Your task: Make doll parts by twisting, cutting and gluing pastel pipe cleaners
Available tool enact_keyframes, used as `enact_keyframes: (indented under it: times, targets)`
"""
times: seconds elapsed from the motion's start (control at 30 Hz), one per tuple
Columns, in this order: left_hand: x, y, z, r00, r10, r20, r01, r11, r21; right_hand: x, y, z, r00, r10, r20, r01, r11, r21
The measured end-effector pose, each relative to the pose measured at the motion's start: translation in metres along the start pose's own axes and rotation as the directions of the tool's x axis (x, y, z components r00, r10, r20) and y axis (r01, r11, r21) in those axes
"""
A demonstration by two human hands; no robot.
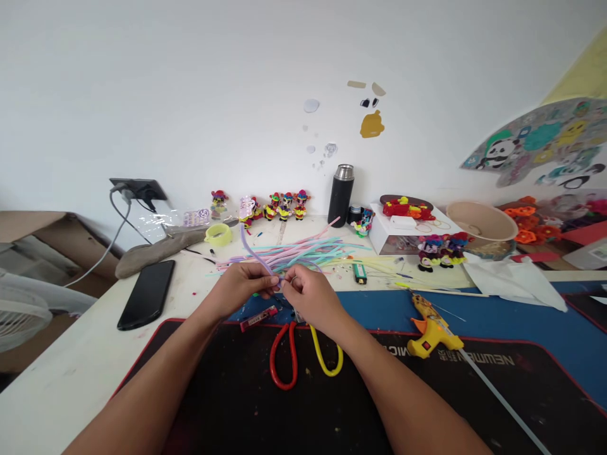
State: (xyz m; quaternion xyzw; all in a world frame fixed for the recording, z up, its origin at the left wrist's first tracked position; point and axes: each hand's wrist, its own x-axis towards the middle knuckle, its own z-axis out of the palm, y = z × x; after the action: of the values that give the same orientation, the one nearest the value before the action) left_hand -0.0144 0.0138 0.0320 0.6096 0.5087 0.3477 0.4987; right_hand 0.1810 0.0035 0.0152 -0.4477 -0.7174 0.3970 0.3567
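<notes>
My left hand [251,282] pinches a purple pipe cleaner [257,254] between thumb and forefinger, and one end of it rises up to the left. Right beside it, my right hand [310,292] is closed on the same pipe cleaner, the fingertips of both hands nearly touching. The exact spot of the pinch is partly covered by my fingers. Below the hands lie scissors [283,373] with one red and one yellow handle, their blades hidden under my right hand. A pink and dark lighter-like stick [258,318] is left of them. Behind, pastel pipe cleaners [289,253] are heaped.
A yellow glue gun [434,332] rests on the black mat [227,404] at right. A phone [147,295] and yellow tape roll [219,235] lie left. Along the wall stand small dolls [285,207], a black flask [341,196], a white box [393,237] and a beige bowl [481,221].
</notes>
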Motion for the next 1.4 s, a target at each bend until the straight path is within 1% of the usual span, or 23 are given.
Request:
enact_keyframes:
  times: [0.1,0.17,0.2,0.3,0.37,0.43,0.5,0.57,0.67,0.77,0.87,0.97,1.07,1.27,1.4]
  targets:
    - [-0.002,0.001,-0.002,0.999,0.027,0.025,-0.029,0.995,0.095,-0.001,0.0,0.0,0.999,-0.021,0.027,0.023,0.998,-0.055]
    - [-0.003,0.0,-0.001,0.999,0.042,0.03,-0.045,0.994,0.103,-0.001,0.0,0.001,1.0,-0.015,0.025,0.016,0.998,-0.057]
    - [-0.003,-0.001,0.0,0.998,0.048,0.03,-0.051,0.995,0.081,-0.001,0.001,0.001,1.0,-0.006,0.02,0.006,0.999,-0.041]
    - [-0.001,-0.005,0.008,0.999,0.052,-0.017,-0.053,0.995,-0.086,0.0,0.001,0.001,0.999,0.039,-0.003,-0.039,0.997,0.064]
    - [-0.001,-0.008,0.018,0.994,0.026,-0.11,-0.051,0.971,-0.232,0.0,0.002,0.002,0.997,0.074,0.0,-0.073,0.984,0.162]
    - [-0.001,-0.01,0.029,0.979,-0.018,-0.201,-0.056,0.934,-0.353,0.001,0.003,0.003,0.995,0.098,0.01,-0.097,0.964,0.249]
    - [-0.002,-0.011,0.038,0.969,-0.05,-0.243,-0.061,0.901,-0.43,0.001,0.005,0.004,0.994,0.11,0.007,-0.107,0.948,0.299]
    - [-0.002,-0.013,0.042,0.968,-0.049,-0.244,-0.07,0.887,-0.457,0.001,0.007,0.005,0.993,0.116,-0.006,-0.108,0.943,0.315]
    - [-0.001,-0.014,0.038,0.981,-0.038,-0.188,-0.049,0.898,-0.437,0.001,0.007,0.005,0.994,0.109,-0.01,-0.101,0.948,0.302]
    - [0.0,-0.014,0.028,0.991,-0.041,-0.13,-0.018,0.907,-0.422,0.001,0.004,0.004,0.995,0.101,-0.003,-0.095,0.95,0.298]
    - [-0.001,-0.011,0.019,0.994,-0.044,-0.098,0.002,0.918,-0.396,0.0,0.0,0.001,0.994,0.104,0.016,-0.104,0.948,0.302]
    - [-0.003,-0.006,0.013,0.994,-0.018,-0.106,-0.012,0.96,-0.279,0.0,-0.001,0.0,0.995,0.092,0.036,-0.098,0.962,0.257]
    - [-0.003,-0.004,0.01,0.993,0.008,-0.115,-0.027,0.986,-0.162,0.0,-0.001,-0.001,0.997,0.076,0.03,-0.08,0.975,0.207]
    - [-0.005,-0.002,0.012,0.991,0.013,-0.13,-0.031,0.99,-0.139,-0.001,-0.002,0.0,0.997,0.081,-0.016,-0.077,0.981,0.177]
    - [-0.008,0.001,0.013,0.989,0.038,-0.143,-0.045,0.998,-0.042,-0.001,-0.002,0.002,0.995,0.093,-0.042,-0.084,0.98,0.183]
